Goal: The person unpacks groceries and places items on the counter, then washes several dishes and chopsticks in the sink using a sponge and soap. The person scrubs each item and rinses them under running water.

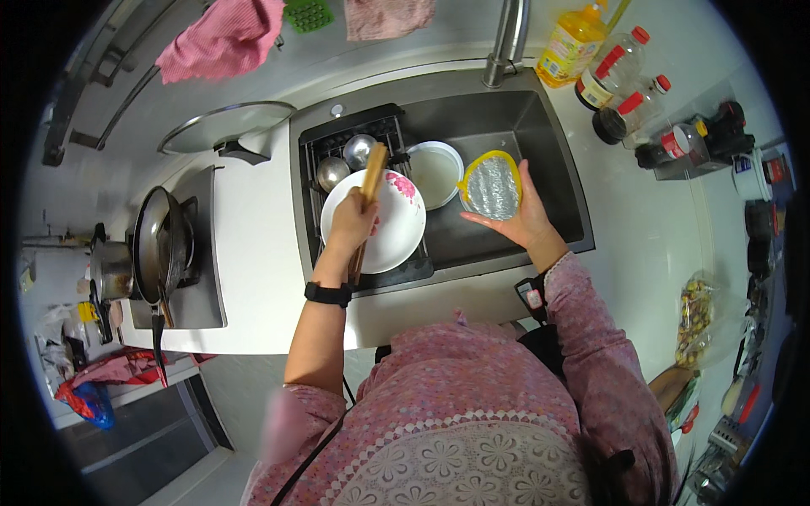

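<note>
A bundle of wooden chopsticks (374, 171) is gripped in my left hand (353, 222), over a white plate (398, 237) with a pink flower pattern. That plate rests on a black drying rack (405, 273) across the left side of the sink. Beyond it, two shiny metal bowls (333, 174) lie on the rack. My right hand (528, 218) holds a silver scrubbing pad (492, 188) with a yellow rim above the sink basin (538, 120). Between my hands, a white bowl (436, 171) of cloudy liquid sits in the basin.
A faucet (503, 50) rises behind the sink. Yellow dish soap (569, 47) and red-capped bottles (610, 69) line the right back. On the left are a glass lid (221, 126) leaning on the wall, a wok (155, 246) on the stove and a pot (112, 272).
</note>
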The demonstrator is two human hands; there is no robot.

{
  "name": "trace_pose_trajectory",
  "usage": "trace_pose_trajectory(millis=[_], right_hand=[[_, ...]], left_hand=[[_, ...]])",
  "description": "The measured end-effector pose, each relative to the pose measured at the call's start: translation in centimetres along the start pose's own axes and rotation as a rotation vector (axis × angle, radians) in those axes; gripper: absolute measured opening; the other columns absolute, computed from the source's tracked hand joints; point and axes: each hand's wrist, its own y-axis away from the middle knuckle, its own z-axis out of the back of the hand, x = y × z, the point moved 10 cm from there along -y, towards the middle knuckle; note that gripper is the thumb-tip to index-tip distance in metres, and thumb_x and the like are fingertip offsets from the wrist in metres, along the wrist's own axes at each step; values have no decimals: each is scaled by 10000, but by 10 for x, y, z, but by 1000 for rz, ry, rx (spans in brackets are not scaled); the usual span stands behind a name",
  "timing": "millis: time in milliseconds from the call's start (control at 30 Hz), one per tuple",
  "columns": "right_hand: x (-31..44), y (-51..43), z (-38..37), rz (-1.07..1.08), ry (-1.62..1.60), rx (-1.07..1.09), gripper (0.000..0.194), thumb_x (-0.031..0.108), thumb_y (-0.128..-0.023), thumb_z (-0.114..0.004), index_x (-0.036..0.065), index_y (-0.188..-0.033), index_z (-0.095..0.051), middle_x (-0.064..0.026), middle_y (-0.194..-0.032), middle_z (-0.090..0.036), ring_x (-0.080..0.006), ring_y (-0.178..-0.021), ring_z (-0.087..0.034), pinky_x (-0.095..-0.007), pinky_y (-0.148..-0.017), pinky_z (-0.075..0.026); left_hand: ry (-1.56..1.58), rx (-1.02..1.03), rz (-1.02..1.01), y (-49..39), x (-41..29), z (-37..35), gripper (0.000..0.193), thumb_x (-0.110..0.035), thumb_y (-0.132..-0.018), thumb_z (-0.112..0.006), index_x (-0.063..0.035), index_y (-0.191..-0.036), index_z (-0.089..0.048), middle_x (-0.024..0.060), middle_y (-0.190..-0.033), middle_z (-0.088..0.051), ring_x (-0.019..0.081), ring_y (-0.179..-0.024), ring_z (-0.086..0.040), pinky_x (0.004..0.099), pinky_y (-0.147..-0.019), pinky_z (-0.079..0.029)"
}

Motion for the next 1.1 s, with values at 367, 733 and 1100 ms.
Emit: trace_pose_trajectory(millis=[367,733,1100], right_hand=[[16,-42,46,25,474,-243,389,191,-853,-661,36,-1187,-534,-70,-1063,-642,-168,-949,-629,-320,-836,-494],[-32,-136,26,219,2680,18,347,317,-839,-623,172,-1154,-617,-79,-1240,-574,-269,-1159,-530,-420,-992,-376],[-105,-160,93,82,2791,305,225,156,-826,-512,116,-894,-722,-122,-906,-693,-295,-847,-673,-404,-716,-521]], left_hand=[[-485,-101,-103,41,-18,18,574,-179,-737,-742,-27,-1232,-494,249,-1201,-545,397,-1075,-554,430,-900,-466],[-283,-478,-249,104,-46,75,319,-35,-804,-640,-4,-1118,-600,207,-1238,-542,355,-1103,-570,373,-929,-472],[-84,-447,-253,126,-70,64,209,33,-796,-622,-22,-996,-649,172,-1166,-590,320,-1076,-590,373,-895,-481]])
